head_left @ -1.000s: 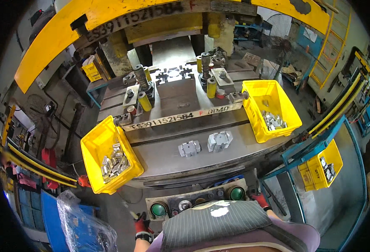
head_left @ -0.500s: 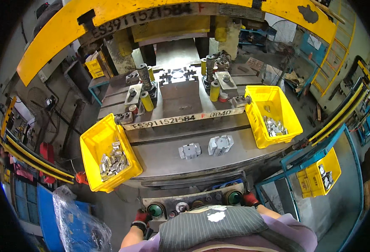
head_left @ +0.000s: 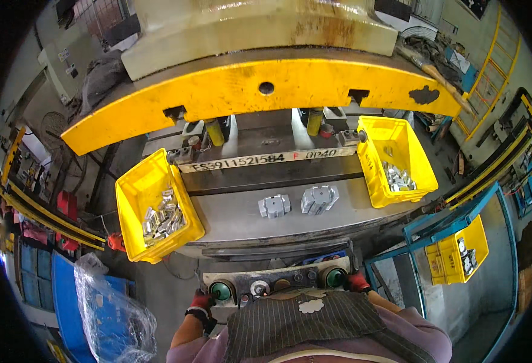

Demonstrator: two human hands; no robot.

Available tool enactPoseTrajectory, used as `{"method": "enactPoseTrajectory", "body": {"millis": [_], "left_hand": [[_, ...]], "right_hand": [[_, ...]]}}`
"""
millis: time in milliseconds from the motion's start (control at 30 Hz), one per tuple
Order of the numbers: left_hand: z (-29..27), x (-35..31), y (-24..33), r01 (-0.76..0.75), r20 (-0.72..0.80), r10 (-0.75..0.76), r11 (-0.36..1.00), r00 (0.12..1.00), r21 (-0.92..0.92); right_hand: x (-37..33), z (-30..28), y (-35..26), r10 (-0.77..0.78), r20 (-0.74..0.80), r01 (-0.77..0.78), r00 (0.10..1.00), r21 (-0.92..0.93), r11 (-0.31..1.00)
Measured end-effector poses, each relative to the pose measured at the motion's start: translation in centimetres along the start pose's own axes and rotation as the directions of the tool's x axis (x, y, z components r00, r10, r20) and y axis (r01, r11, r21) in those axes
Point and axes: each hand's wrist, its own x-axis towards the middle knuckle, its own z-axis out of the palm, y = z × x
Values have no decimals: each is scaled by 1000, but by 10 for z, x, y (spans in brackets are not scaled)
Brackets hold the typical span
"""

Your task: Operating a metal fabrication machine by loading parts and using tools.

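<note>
My left hand [head_left: 202, 302], in a red and black glove, is at the outer side of the left green push button [head_left: 220, 291]. On the other end of the control panel [head_left: 290, 281], my right hand [head_left: 356, 282], gloved alike, rests beside the right green push button [head_left: 335, 277]. The fingers of both hands are too small and partly hidden to make out. Ahead, the yellow press ram [head_left: 266, 88] hangs low over the die and covers its far part. Two grey metal blocks, a smaller one [head_left: 274, 206] and a larger one [head_left: 320, 199], stand on the press table [head_left: 230, 224].
Yellow bins with small metal parts stand at the left [head_left: 124, 209] and right [head_left: 369, 175] of the table. Another yellow bin [head_left: 438, 266] sits in a blue-framed stand at the right. Clear plastic wrap [head_left: 112, 308] hangs over a blue panel at the lower left.
The yellow press ram has come down and now hides the lit die area and its posts. Both hands stay by the green buttons. The bins and metal blocks are unmoved.
</note>
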Motion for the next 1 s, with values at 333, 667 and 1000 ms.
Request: {"method": "enactPoseTrajectory", "body": {"millis": [333, 667, 1000], "left_hand": [[-58, -42, -41, -123, -221, -6, 816, 975, -565], [-120, -37, 81, -492, -420, 292, 247, 859, -835], [15, -143, 208, -201, 123, 553, 488, 824, -849]], "right_hand": [[-49, -21, -52, 315, -622, 19, 717, 469, 883], [85, -161, -352, -657, -554, 591, 511, -328, 737], [199, -162, -469, -577, -399, 503, 712, -284, 816]]}}
